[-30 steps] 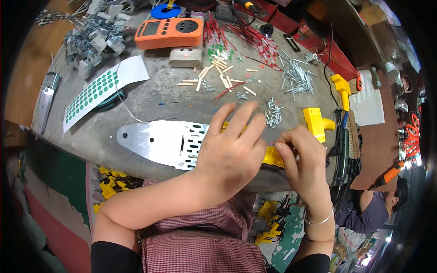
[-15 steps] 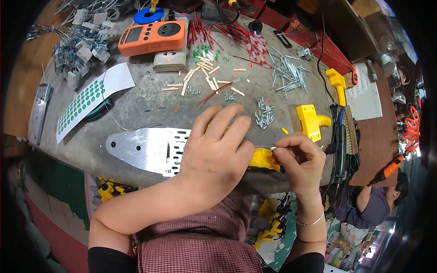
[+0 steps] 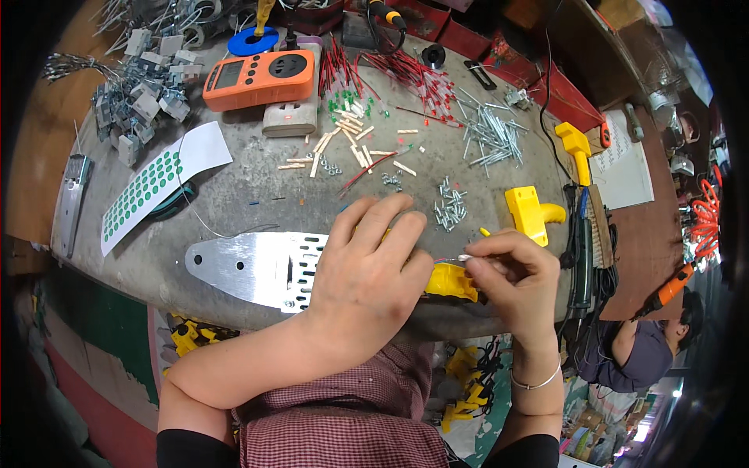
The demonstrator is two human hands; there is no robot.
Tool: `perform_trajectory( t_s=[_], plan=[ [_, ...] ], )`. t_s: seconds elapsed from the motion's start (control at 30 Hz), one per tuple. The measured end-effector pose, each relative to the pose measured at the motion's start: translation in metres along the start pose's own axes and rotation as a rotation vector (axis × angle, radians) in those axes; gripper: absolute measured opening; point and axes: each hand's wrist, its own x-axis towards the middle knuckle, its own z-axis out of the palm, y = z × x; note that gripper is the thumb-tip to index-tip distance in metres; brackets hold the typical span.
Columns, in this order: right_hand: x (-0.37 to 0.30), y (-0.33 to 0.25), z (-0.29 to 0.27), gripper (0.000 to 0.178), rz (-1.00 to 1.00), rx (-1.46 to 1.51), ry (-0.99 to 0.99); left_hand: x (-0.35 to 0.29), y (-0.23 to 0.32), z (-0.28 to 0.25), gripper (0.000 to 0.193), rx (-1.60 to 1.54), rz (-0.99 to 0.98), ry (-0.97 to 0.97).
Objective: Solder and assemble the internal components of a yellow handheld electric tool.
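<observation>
My left hand (image 3: 370, 285) is curled over a yellow plastic housing (image 3: 451, 282), its fingers hiding most of that part. From under the same hand a flat silver metal plate (image 3: 250, 267), slotted and pointed, reaches out to the left; whether it is joined to the housing is hidden. My right hand (image 3: 516, 277) pinches a small white piece (image 3: 464, 257) between thumb and fingertips, just above the housing's right end. A thin wire runs left from that piece toward my left hand. Beyond the right hand lies another yellow handle part (image 3: 530, 217).
Small screws (image 3: 450, 204), long screws (image 3: 495, 134), wooden-coloured strips (image 3: 349, 125) and red-wired lights (image 3: 421, 82) lie loose farther back. An orange meter (image 3: 261, 78) stands at the back left, near a sticker sheet (image 3: 164, 183). A soldering iron (image 3: 582, 257) lies right.
The whole scene sits slightly lower in the picture. My hands keep nearly the same pose, and the white piece with its wire shows more plainly at my right fingertips.
</observation>
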Motion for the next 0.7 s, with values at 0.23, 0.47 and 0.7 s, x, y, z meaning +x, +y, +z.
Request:
perform_trajectory(
  t_s=[0.23,0.47,0.7],
  plan=[
    [0.0,0.002,0.001,0.011,0.1,0.075,-0.014,-0.001,-0.001,0.0,0.015,-0.005,-0.007,-0.047],
    [0.01,0.001,0.008,0.009,-0.038,-0.03,-0.086,0.003,-0.003,0.004,0.012,-0.007,0.033,0.005],
    [0.011,-0.002,0.0,0.015,0.216,0.109,-0.136,-0.001,-0.002,-0.001,0.014,-0.008,0.04,-0.037]
  ],
)
